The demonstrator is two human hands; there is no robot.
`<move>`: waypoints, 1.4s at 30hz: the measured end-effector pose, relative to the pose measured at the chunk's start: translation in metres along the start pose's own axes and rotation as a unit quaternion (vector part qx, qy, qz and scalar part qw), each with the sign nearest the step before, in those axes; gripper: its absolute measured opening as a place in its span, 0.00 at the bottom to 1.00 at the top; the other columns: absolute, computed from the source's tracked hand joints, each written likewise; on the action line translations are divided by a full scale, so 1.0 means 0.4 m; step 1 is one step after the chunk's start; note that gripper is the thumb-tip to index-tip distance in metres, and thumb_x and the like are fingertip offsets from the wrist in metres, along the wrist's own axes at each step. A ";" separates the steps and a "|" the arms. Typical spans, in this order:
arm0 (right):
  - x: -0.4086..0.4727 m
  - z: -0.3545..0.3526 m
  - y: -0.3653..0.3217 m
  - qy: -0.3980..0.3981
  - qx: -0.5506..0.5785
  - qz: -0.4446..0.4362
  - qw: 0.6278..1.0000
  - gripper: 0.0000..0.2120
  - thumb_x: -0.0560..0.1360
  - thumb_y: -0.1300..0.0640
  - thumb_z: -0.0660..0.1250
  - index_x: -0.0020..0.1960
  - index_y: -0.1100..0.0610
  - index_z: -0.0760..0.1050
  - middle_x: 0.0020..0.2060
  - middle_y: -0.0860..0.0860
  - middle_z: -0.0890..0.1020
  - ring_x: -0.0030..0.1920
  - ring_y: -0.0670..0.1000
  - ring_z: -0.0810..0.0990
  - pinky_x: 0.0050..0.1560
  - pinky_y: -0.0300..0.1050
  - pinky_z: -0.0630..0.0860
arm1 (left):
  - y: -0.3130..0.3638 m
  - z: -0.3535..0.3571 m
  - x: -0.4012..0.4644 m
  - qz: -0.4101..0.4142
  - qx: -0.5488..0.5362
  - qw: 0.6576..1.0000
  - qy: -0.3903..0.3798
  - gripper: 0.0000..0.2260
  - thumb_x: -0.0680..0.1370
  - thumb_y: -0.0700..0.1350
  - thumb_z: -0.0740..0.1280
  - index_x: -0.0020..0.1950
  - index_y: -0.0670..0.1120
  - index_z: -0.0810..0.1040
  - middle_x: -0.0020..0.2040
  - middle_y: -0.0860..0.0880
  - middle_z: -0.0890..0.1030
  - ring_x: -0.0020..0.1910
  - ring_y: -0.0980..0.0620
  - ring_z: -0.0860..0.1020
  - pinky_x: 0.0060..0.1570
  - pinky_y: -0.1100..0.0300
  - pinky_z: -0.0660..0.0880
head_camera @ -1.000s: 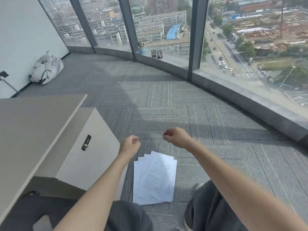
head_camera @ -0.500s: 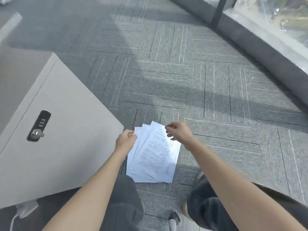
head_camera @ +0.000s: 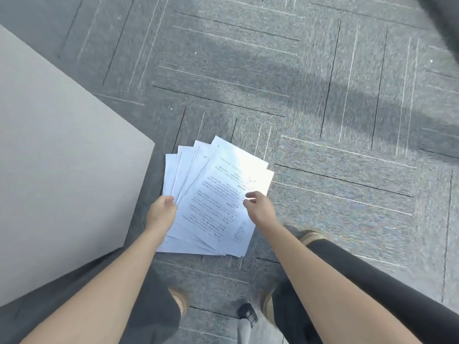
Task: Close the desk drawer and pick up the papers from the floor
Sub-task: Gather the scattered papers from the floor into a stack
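A fanned stack of white printed papers lies on the grey carpet in front of my feet. My left hand is at the stack's left edge, thumb on top and fingers curled around the sheets. Over the right side of the top sheet, my right hand has thumb and forefinger pinched on the paper. The pale grey drawer cabinet stands just left of the papers, with its flat face towards me. Its lock and drawer front lie outside this view.
Grey patterned carpet tiles stretch ahead and to the right. My shoes and dark trousers are below the papers. A small black object sits between my feet. Something dark and blurred fills the top right corner.
The view has tipped down from the windows to the floor. Both hands have come down from above the papers and closed on the stack's left and right sides.
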State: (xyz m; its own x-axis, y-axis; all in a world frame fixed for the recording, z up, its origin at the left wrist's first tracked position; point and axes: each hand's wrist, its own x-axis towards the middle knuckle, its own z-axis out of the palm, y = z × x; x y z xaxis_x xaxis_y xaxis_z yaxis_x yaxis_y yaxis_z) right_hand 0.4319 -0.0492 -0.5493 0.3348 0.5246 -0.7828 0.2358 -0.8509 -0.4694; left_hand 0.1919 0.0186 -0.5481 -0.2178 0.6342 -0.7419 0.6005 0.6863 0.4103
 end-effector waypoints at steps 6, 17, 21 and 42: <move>0.127 0.028 0.098 0.092 -0.036 0.059 0.993 0.21 0.83 0.61 0.56 0.76 0.60 0.64 0.72 0.59 0.68 0.49 0.55 0.80 0.48 0.52 0.81 | -0.039 0.050 0.140 -0.001 0.021 0.999 0.027 0.23 0.77 0.39 0.60 0.73 0.45 0.68 0.71 0.45 0.73 0.68 0.43 0.72 0.57 0.56 0.65; 0.207 0.102 0.121 0.152 -0.065 0.087 0.982 0.12 0.80 0.65 0.55 0.61 0.64 0.71 0.65 0.59 0.68 0.63 0.59 0.71 0.59 0.52 0.73 | -0.050 0.067 0.285 -0.008 0.075 0.993 0.087 0.26 0.73 0.40 0.64 0.72 0.41 0.67 0.67 0.37 0.71 0.61 0.37 0.74 0.57 0.50 0.72; 0.218 0.115 0.117 0.107 -0.103 0.020 0.989 0.10 0.80 0.67 0.54 0.56 0.63 0.72 0.61 0.57 0.69 0.59 0.58 0.73 0.52 0.48 0.72 | -0.063 0.073 0.290 0.019 0.044 0.994 0.097 0.18 0.76 0.38 0.60 0.66 0.43 0.72 0.56 0.43 0.78 0.56 0.41 0.76 0.51 0.53 0.69; 0.233 0.155 0.100 0.121 -0.037 0.059 0.990 0.21 0.79 0.69 0.50 0.71 0.66 0.66 0.64 0.58 0.67 0.54 0.56 0.75 0.54 0.50 0.73 | -0.048 0.119 0.267 0.037 0.012 0.999 0.027 0.11 0.79 0.37 0.52 0.57 0.42 0.72 0.55 0.39 0.78 0.38 0.48 0.71 0.32 0.57 0.65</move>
State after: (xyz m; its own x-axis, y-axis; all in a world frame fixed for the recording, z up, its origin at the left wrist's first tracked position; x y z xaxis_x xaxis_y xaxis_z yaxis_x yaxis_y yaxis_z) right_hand 0.4158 -0.0360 -0.6663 0.5713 0.4200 -0.7051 0.2448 -0.9073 -0.3420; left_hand 0.1937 0.0561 -0.6604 -0.2131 0.7017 -0.6799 0.6352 0.6282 0.4493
